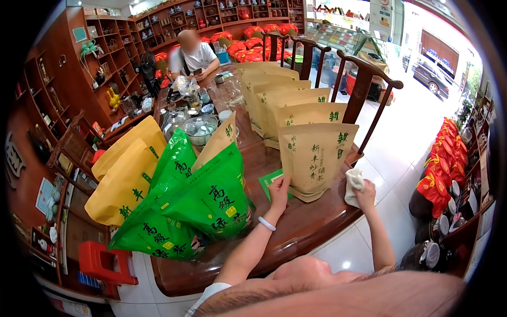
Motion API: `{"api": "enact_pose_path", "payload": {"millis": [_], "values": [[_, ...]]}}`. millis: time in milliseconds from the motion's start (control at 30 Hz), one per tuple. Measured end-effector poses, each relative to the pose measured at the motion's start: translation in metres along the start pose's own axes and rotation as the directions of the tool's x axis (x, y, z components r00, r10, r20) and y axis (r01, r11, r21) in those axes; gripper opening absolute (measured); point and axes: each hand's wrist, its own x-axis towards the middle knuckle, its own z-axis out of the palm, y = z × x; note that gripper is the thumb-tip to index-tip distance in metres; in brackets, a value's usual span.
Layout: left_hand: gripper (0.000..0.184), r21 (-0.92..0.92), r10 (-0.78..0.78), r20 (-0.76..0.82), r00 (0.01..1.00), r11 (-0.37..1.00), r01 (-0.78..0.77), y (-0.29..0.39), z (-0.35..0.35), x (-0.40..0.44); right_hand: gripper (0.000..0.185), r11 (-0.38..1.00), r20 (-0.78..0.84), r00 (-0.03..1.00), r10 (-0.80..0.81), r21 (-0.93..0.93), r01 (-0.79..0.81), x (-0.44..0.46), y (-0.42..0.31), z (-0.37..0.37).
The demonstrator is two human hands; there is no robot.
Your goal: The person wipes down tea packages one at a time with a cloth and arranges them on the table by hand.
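My right hand (365,196) grips a crumpled white cloth (354,186) at the table's right edge. My left hand (279,191), a pale bangle on its wrist, has its fingers closed at the lower left edge of the nearest kraft paper tea bag (316,161). That bag stands upright at the front of a row of several like it (311,113). A green card or packet (268,183) lies flat beside and partly behind my left hand. To the left are shiny green tea bags (208,198), with another kraft bag (217,138) among them and yellow bags (127,179) farther left.
A glass teapot (199,128) and tea ware crowd the wooden table (274,248). Across it sits a person (193,58) with a phone. Wooden chairs (364,79) line the right side. A red stool (108,264) stands at lower left, and jars with red covers (443,164) at right.
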Motion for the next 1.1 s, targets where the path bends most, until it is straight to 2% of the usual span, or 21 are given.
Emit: {"api": "enact_pose_path", "payload": {"millis": [67,200,400,833,1100], "values": [[0.019,-0.019,-0.018,0.036,0.999,1.0,0.019,-0.003,-0.001,0.001,0.047,0.984,-0.039,0.984,-0.172,-0.052,0.17,-0.01,-0.016,0.01],[0.019,-0.09,-0.091,0.139,0.986,0.99,0.104,0.001,-0.002,0.001,0.052,0.988,0.017,0.989,-0.148,-0.04,0.148,-0.012,-0.038,0.018],[0.023,-0.026,-0.221,0.202,0.954,0.973,0.231,0.006,-0.001,0.001,0.053,0.99,-0.004,0.992,-0.129,-0.051,0.129,-0.014,-0.046,0.023],[0.027,0.064,-0.213,0.315,0.925,0.977,0.203,0.009,0.006,-0.003,0.05,0.995,-0.084,0.992,-0.097,-0.044,0.093,-0.018,-0.051,0.022],[0.035,0.115,-0.205,0.305,0.93,0.977,0.178,0.005,0.005,-0.004,0.048,0.996,-0.089,0.992,-0.087,-0.019,0.085,-0.017,-0.052,0.022]]}}
